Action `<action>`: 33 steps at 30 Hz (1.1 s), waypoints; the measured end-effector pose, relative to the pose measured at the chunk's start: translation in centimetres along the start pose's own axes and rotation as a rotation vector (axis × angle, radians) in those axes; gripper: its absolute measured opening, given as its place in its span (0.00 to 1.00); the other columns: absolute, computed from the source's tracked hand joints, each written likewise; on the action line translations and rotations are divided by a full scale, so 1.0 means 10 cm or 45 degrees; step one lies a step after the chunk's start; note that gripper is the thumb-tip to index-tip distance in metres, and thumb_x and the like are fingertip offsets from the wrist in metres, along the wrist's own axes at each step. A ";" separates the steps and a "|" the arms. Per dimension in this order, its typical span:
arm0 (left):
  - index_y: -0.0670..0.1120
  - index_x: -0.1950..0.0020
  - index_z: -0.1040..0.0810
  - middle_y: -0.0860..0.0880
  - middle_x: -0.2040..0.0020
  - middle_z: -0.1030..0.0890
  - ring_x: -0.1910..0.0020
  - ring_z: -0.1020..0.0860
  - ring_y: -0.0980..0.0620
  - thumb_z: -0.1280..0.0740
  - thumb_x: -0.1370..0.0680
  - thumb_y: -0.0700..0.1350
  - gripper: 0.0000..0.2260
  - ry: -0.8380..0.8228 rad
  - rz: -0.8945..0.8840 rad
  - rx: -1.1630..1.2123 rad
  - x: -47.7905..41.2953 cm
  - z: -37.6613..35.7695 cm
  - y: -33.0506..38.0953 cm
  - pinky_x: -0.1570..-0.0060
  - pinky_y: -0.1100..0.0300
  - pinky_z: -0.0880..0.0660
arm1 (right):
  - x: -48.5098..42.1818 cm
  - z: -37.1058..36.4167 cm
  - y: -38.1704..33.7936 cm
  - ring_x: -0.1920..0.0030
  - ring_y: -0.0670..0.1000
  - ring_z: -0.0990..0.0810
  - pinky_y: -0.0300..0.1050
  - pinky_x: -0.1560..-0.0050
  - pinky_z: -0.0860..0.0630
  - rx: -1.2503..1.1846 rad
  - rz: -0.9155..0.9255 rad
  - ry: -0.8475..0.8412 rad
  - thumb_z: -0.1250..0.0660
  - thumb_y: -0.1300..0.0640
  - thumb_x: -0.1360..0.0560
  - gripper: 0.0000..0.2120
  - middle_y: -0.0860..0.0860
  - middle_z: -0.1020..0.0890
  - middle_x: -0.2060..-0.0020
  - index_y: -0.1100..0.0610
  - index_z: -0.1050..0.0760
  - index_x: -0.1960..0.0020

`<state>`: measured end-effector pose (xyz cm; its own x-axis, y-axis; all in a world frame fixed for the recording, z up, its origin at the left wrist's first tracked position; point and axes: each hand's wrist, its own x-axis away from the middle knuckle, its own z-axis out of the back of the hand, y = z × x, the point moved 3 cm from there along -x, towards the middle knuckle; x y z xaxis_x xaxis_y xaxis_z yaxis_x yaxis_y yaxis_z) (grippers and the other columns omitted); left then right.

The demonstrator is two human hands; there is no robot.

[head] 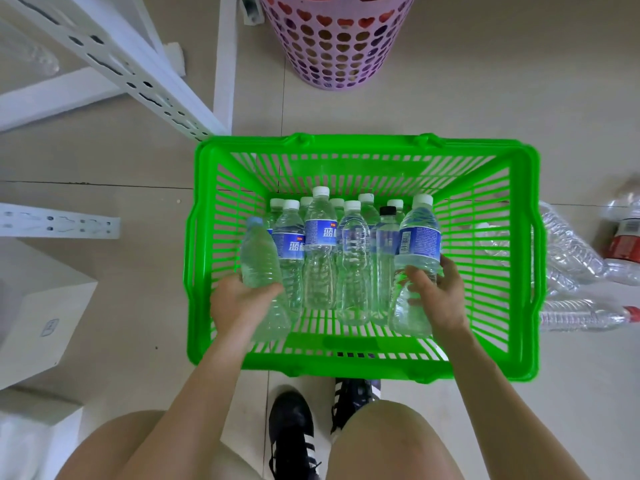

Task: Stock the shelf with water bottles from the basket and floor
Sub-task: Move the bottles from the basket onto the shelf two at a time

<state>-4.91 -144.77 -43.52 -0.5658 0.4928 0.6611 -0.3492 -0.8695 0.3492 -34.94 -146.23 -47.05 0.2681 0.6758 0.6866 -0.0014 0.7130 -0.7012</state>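
the left hand is curled round the lower body of an unlabelled bottle with a pale blue cap, which tilts over the left side of the green basket. the right hand wraps its fingers round a blue-labelled bottle with a white cap, at the right of the cluster. between them more water bottles stand upright in the basket, mostly white-capped, one black-capped. the basket sits on the tiled floor in front of the person's dark shoes. clear bottles lie on the floor just right of the basket. the white shelf frame is up left, with a pink heart-holed bin beyond the basket
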 end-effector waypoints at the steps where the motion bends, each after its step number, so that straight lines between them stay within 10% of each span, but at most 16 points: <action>1: 0.45 0.62 0.17 0.50 0.69 0.18 0.69 0.19 0.51 0.22 0.38 0.47 0.10 -0.047 0.059 0.156 0.02 0.02 0.01 0.67 0.59 0.22 | 0.04 0.00 -0.02 0.60 0.48 0.19 0.40 0.66 0.21 -0.007 -0.013 -0.005 0.31 0.62 0.24 0.27 0.52 0.19 0.56 0.60 0.37 0.28; 16: 0.41 0.46 0.20 0.41 0.53 0.16 0.59 0.16 0.47 0.23 0.35 0.45 0.20 -0.899 0.392 0.982 0.70 0.27 0.13 0.61 0.55 0.18 | 0.79 -0.01 -0.51 0.65 0.47 0.20 0.41 0.69 0.23 -0.089 -0.101 -0.087 0.29 0.53 0.34 0.28 0.58 0.18 0.54 0.58 0.28 0.36; 27: 0.43 0.23 0.43 0.39 0.46 0.18 0.53 0.16 0.44 0.14 0.53 0.45 0.63 -1.197 0.253 1.031 1.55 0.94 0.52 0.56 0.53 0.19 | 1.70 0.06 -1.25 0.66 0.44 0.19 0.40 0.68 0.23 -0.148 -0.104 -0.159 0.29 0.51 0.36 0.36 0.59 0.17 0.51 0.60 0.33 0.30; 33: 0.46 0.28 0.34 0.44 0.47 0.16 0.50 0.17 0.45 0.18 0.48 0.38 0.50 -1.311 0.100 0.979 2.11 1.33 0.67 0.47 0.48 0.20 | 2.35 0.18 -1.66 0.65 0.44 0.19 0.40 0.68 0.23 -0.182 -0.056 -0.135 0.28 0.53 0.36 0.36 0.53 0.18 0.56 0.59 0.33 0.30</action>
<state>-9.27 -140.62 -18.43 0.3896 0.4865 0.7821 0.3713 -0.8600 0.3500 -30.33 -141.81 -18.91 0.1622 0.6659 0.7282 0.1473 0.7134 -0.6851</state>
